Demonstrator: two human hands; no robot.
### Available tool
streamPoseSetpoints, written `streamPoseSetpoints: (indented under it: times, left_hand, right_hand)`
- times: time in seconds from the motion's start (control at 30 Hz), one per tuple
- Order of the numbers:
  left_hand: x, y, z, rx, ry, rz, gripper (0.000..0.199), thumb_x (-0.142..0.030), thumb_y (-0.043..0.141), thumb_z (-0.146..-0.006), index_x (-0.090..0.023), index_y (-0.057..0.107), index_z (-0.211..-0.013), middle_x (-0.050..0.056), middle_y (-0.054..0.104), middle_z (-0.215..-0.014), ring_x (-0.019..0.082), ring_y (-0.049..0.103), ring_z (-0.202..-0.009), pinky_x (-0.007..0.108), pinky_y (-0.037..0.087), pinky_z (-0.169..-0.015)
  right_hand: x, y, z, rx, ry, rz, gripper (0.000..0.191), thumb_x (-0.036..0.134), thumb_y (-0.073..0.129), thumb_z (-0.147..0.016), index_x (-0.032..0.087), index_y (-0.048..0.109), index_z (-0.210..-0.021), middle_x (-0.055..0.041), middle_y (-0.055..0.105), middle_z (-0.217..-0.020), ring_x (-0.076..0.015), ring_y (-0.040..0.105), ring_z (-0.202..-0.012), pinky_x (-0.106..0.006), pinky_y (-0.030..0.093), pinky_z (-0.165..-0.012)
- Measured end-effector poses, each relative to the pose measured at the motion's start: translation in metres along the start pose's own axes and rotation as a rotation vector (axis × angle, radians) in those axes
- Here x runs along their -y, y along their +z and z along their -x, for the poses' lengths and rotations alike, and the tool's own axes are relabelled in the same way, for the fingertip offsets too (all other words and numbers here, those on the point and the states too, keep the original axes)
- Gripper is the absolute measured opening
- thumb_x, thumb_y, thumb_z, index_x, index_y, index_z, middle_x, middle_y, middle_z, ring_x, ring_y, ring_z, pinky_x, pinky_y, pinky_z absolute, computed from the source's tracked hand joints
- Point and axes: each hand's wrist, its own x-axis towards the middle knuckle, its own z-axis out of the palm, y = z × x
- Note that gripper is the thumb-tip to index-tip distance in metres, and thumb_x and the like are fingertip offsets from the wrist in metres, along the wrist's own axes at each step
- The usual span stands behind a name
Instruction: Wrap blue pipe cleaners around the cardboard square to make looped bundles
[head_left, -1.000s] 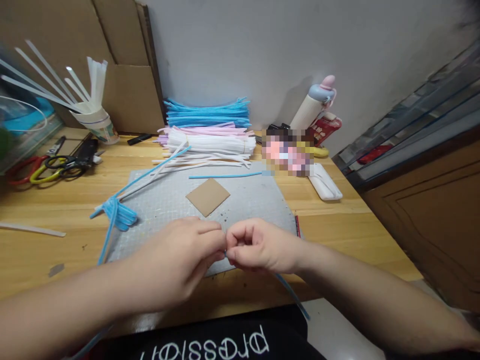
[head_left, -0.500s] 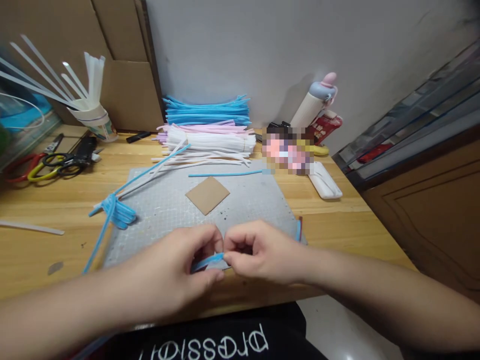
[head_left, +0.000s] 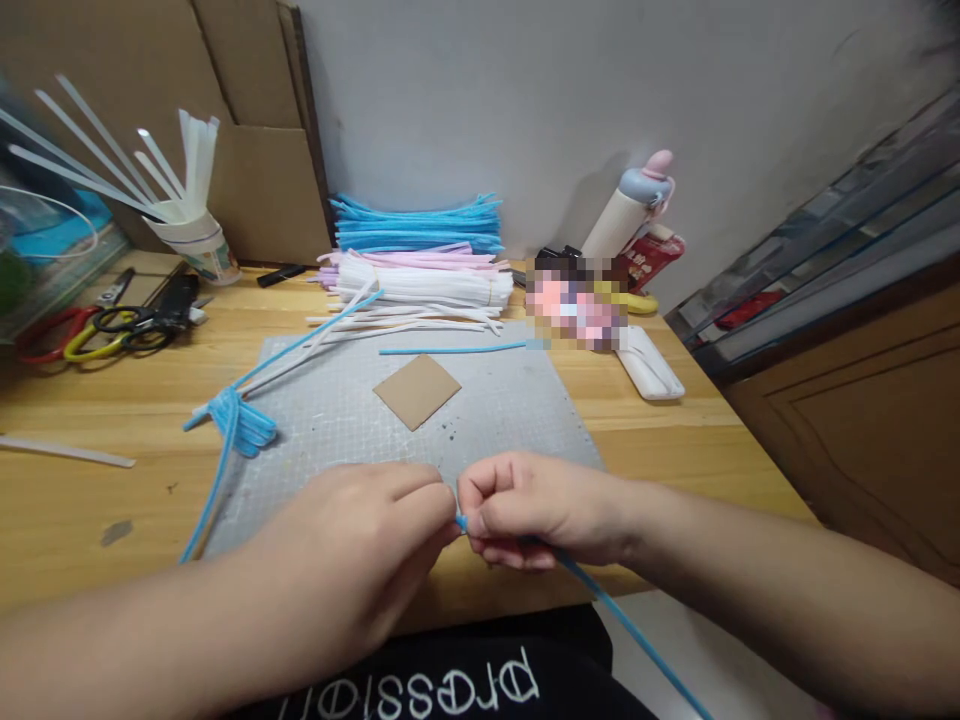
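Observation:
My left hand (head_left: 375, 540) and my right hand (head_left: 525, 510) meet over the front edge of the grey cutting mat, fingers closed. Between the fingertips shows a short bit of blue pipe cleaner (head_left: 462, 523), pinched by both hands. From under my right hand a length of blue pipe cleaner (head_left: 637, 640) runs down to the right, past the table edge. Whatever else lies inside my left hand is hidden. Left of the hands, a folded bundle of blue pipe cleaners (head_left: 244, 425) with long ends rests on the mat's left edge.
A cardboard square (head_left: 417, 392) and a straight blue pipe cleaner (head_left: 450, 350) lie on the cutting mat (head_left: 517, 400). Behind are bundles of blue (head_left: 416, 225) and white pipe cleaners (head_left: 420, 285). Scissors (head_left: 105, 335), a cup of white strips (head_left: 199, 245) and a bottle (head_left: 619, 215) stand around.
My left hand has turned over, its back now hiding the blue and dark red piece seen before. The long blue end has swung from the mat's right side to below my right wrist.

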Motion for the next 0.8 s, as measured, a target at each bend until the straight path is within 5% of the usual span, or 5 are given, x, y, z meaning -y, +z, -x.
streamPoseSetpoints:
  times: [0.2,0.37,0.5,0.7,0.8]
  left_hand:
    - [-0.003,0.002,-0.01,0.293,-0.525,0.888,0.025,-0.034,0.055,-0.082,-0.018,0.051,-0.063,-0.004,0.047,-0.054,0.011,0.043,-0.053,0.023,0.032,-0.051]
    - [0.004,0.018,-0.013,0.396,-0.66,1.494,0.027,-0.039,0.065,-0.073,-0.016,0.053,-0.066,-0.004,0.051,-0.052,0.007,0.041,-0.042,0.022,0.029,-0.047]
    - [0.003,0.017,-0.016,0.291,-0.612,1.281,0.026,-0.038,0.063,-0.077,-0.016,0.052,-0.068,-0.004,0.049,-0.056,0.008,0.044,-0.049,0.022,0.032,-0.051]
    - [-0.007,0.006,-0.018,0.19,-0.358,0.585,0.022,-0.027,0.05,-0.085,-0.018,0.049,-0.064,-0.004,0.045,-0.06,0.011,0.041,-0.059,0.024,0.034,-0.056]
    - [-0.006,0.01,-0.015,0.15,-0.308,0.494,0.022,-0.028,0.046,-0.087,-0.018,0.05,-0.068,-0.003,0.05,-0.063,0.012,0.044,-0.06,0.024,0.036,-0.056]
  right_hand:
    - [0.009,0.006,0.021,-0.139,-0.679,0.979,0.021,0.012,0.055,-0.069,0.02,0.044,-0.053,0.0047,0.036,-0.052,-0.0083,0.027,-0.049,-0.024,0.021,-0.045]
    - [0.02,-0.003,0.033,-0.141,-0.769,1.4,0.022,0.029,0.058,-0.081,0.026,0.058,-0.059,0.0003,0.051,-0.055,-0.0114,0.033,-0.047,-0.026,0.015,-0.04]
    - [0.013,-0.013,0.031,-0.234,-0.774,1.367,0.017,0.027,0.052,-0.085,0.023,0.061,-0.071,0.0,0.055,-0.061,-0.0119,0.041,-0.053,-0.027,0.026,-0.047]
    - [0.023,-0.016,0.033,-0.161,-0.331,0.908,0.042,0.039,0.028,-0.099,0.015,0.062,-0.092,-0.0031,0.062,-0.075,-0.0124,0.057,-0.068,-0.026,0.044,-0.064]
    - [0.04,-0.032,0.05,-0.324,-0.422,0.983,0.036,0.04,0.035,-0.096,0.016,0.063,-0.099,-0.0053,0.067,-0.086,-0.0158,0.061,-0.079,-0.03,0.046,-0.072]
